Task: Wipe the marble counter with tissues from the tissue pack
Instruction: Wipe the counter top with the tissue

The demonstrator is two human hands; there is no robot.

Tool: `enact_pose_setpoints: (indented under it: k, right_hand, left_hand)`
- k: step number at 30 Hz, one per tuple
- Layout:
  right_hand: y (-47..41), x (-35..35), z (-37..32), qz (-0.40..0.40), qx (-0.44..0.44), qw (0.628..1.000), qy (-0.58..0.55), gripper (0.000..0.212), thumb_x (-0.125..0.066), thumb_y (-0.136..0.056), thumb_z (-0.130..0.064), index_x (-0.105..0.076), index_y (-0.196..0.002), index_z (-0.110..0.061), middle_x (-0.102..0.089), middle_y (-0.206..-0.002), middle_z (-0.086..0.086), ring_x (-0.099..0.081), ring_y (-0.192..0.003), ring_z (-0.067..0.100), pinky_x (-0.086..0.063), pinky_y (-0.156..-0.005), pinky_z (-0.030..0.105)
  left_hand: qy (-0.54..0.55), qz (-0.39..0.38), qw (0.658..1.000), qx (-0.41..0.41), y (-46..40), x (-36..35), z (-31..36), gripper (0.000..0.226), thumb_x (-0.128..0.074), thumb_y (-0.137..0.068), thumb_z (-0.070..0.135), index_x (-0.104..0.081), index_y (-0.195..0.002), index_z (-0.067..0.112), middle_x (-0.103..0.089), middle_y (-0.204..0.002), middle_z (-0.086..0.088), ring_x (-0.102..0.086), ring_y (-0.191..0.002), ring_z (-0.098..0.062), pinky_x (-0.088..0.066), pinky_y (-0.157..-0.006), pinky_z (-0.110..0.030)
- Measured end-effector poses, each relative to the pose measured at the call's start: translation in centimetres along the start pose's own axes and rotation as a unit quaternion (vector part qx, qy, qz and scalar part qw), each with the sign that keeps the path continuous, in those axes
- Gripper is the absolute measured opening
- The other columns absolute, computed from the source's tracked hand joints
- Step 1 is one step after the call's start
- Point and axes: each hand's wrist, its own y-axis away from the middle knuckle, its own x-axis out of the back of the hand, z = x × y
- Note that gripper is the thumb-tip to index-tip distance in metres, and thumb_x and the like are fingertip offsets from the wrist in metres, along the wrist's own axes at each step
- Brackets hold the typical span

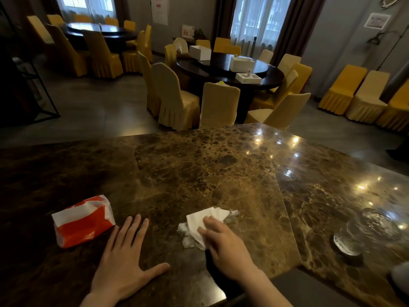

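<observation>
The right hand is pressing crumpled white tissues onto the brown marble counter; the left hand is lying flat, fingers spread, beside the red-and-white plastic tissue pack.

Premises are presenting as a restaurant banquet room: round dark dining tables are standing ringed by yellow-covered chairs, and a polished marble counter is fronting them.

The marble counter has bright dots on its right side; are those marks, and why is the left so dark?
Head view: the dots are ceiling-light reflections on the polished marble counter; the left side around the tissue pack simply lies in dimmer light; wide-angle distortion bends the counter's edges.
</observation>
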Motion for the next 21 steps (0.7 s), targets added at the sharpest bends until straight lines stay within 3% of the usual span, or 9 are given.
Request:
enact_pose_setpoints:
  k: [2, 6, 9, 11, 14, 15, 17, 21]
  right_hand:
    - [-0.4, 0.4, 1.4, 0.056, -0.045, 0.997, 0.041, 0.03, -0.05, -0.105, -0.03, -0.065, -0.131, -0.027, -0.05, -0.151, -0.001, -0.038, -0.144, 0.017, -0.047, -0.107, 0.04]
    - [-1.6, 0.7, 3.8, 0.07, -0.13, 0.984, 0.103, 0.04, -0.051, -0.104, -0.023, -0.054, -0.144, -0.022, -0.041, -0.158, 0.008, -0.027, -0.15, 0.029, -0.031, -0.118, 0.042]
    - [-2.2, 0.6, 3.9, 0.108, -0.132, 0.972, 0.16, 0.044, -0.073, -0.085, -0.006, -0.067, -0.128, -0.017, -0.053, -0.147, 0.019, -0.042, -0.14, 0.041, -0.039, -0.113, 0.05]
    - [-2.8, 1.0, 2.9, 0.144, -0.122, 0.973, 0.132, 0.049, -0.075, -0.074, 0.002, -0.071, -0.119, -0.017, -0.063, -0.132, 0.014, -0.054, -0.119, 0.037, -0.052, -0.094, 0.046]
    - [-3.5, 0.6, 1.7, 0.121, -0.111, 0.985, 0.05, 0.029, -0.066, -0.077, 0.004, -0.076, -0.096, -0.015, -0.067, -0.1, 0.004, -0.049, -0.093, 0.014, -0.042, -0.07, 0.022]
    - [-3.5, 0.2, 1.4, 0.119, -0.104, 0.987, 0.033, 0.021, -0.064, -0.079, 0.0, -0.075, -0.086, -0.016, -0.066, -0.092, 0.002, -0.046, -0.088, 0.011, -0.04, -0.065, 0.019]
    - [-3.3, -0.3, 0.9, 0.107, -0.075, 0.99, 0.054, 0.017, -0.062, -0.078, -0.01, -0.072, -0.074, -0.024, -0.064, -0.086, -0.008, -0.049, -0.087, 0.014, -0.044, -0.059, 0.029]
    - [-2.6, -1.4, 0.6, 0.074, -0.007, 0.997, 0.036, 0.015, -0.071, -0.079, -0.012, -0.074, -0.077, -0.027, -0.066, -0.088, -0.014, -0.05, -0.087, 0.015, -0.052, -0.064, 0.039]
  left_hand:
    - [0.001, 0.0, 1.0, -0.001, 0.1, 0.1, 0.0, 0.13, -0.027, -0.062, 0.11, 0.005, -0.16, 0.031, 0.01, -0.17, 0.007, 0.019, -0.154, -0.011, 0.011, -0.125, -0.041]
    - [-0.002, 0.002, 1.0, -0.001, 0.1, 0.1, 0.1, 0.129, -0.028, -0.062, 0.109, 0.002, -0.161, 0.031, 0.007, -0.17, 0.007, 0.016, -0.154, -0.012, 0.01, -0.125, -0.041]
    - [0.001, 0.003, 1.0, 0.0, 0.0, 0.0, 0.0, 0.129, -0.03, -0.063, 0.109, -0.001, -0.161, 0.03, 0.004, -0.171, 0.006, 0.013, -0.155, -0.012, 0.009, -0.125, -0.041]
    - [0.003, 0.001, 1.0, -0.001, 0.0, 0.1, 0.1, 0.129, -0.029, -0.062, 0.109, 0.001, -0.161, 0.031, 0.006, -0.17, 0.008, 0.016, -0.154, -0.011, 0.011, -0.124, -0.04]
    - [0.001, -0.001, 1.0, -0.001, 0.1, 0.2, 0.0, 0.128, -0.026, -0.062, 0.11, 0.005, -0.16, 0.032, 0.012, -0.169, 0.009, 0.02, -0.153, -0.01, 0.015, -0.124, -0.037]
    - [0.004, -0.001, 1.0, 0.001, 0.0, 0.2, 0.1, 0.128, -0.026, -0.062, 0.11, 0.005, -0.16, 0.033, 0.011, -0.169, 0.009, 0.02, -0.153, -0.01, 0.014, -0.124, -0.038]
    - [0.003, 0.0, 1.0, 0.004, -0.1, 0.3, 0.1, 0.129, -0.025, -0.061, 0.11, 0.007, -0.16, 0.033, 0.013, -0.169, 0.009, 0.021, -0.153, -0.01, 0.013, -0.124, -0.039]
    - [0.006, -0.004, 1.0, 0.003, 0.0, 0.2, 0.1, 0.13, -0.026, -0.061, 0.11, 0.007, -0.16, 0.033, 0.013, -0.169, 0.009, 0.022, -0.153, -0.01, 0.012, -0.125, -0.041]
